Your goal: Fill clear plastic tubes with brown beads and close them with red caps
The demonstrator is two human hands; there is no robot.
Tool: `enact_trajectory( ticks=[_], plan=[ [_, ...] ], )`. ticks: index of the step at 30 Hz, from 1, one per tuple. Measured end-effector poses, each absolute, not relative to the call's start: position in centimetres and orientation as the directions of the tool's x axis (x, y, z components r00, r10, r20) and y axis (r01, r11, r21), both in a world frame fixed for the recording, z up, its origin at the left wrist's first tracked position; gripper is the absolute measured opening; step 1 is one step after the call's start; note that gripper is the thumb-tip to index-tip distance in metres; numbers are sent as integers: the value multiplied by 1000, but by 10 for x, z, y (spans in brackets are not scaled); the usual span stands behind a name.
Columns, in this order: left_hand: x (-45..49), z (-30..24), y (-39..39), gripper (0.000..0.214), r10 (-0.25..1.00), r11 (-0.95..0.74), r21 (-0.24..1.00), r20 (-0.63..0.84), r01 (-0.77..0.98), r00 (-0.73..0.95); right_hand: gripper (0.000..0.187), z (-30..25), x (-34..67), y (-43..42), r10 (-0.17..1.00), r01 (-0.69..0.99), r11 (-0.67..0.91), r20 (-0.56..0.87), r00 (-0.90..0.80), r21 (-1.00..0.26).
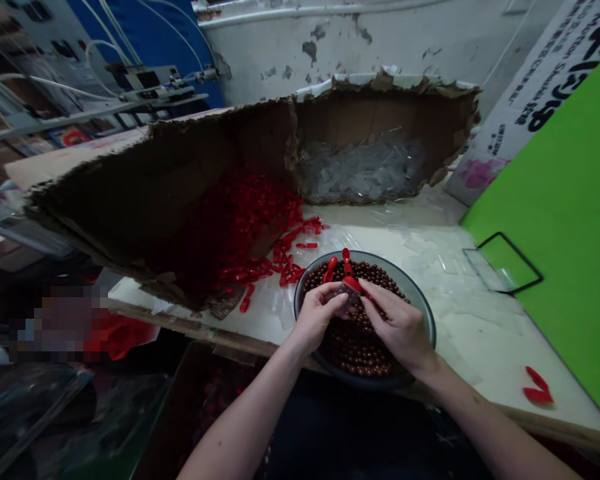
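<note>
My left hand (320,310) is closed around a small clear plastic container (349,300), holding it over a grey bowl (428,313). On top of the container is a red cap (351,283). The fingers of my right hand (397,320) are pinched together against the cap's right side; their tips are partly hidden. Brown round beads (365,360) fill much of the bowl. Open red flip caps (347,259) rest on the beads just beyond my hands.
A torn cardboard box (95,193) behind the bowl spills red caps (250,207) onto the white table (485,340). Another cardboard compartment holds clear plastic pieces (365,167). On the right stand a green panel (570,220) with a black wire handle (523,260) and a loose red cap (538,388).
</note>
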State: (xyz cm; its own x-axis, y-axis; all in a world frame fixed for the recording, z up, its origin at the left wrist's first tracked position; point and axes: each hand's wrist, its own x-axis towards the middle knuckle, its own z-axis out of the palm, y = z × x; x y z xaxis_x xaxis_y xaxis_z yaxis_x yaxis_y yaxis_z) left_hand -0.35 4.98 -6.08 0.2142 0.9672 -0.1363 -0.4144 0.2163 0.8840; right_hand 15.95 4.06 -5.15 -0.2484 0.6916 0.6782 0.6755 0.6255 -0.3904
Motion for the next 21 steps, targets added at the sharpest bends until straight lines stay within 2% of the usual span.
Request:
enact_trajectory(
  ticks=[5, 15, 21],
  plan=[
    [-5, -61, 51, 40, 968, 219, 881, -141, -419, 210, 39, -49, 157, 40, 690, 676, 626, 681, -247, -389],
    [-5, -60, 51, 36, 976, 172, 921, -111, -350, 187, 56, -52, 165, 40, 600, 706, 697, 642, -477, -126],
    [-8, -59, 52, 35, 963, 183, 935, -108, -305, 247, 54, -44, 182, 44, 552, 604, 785, 594, -585, -136]
  ],
)
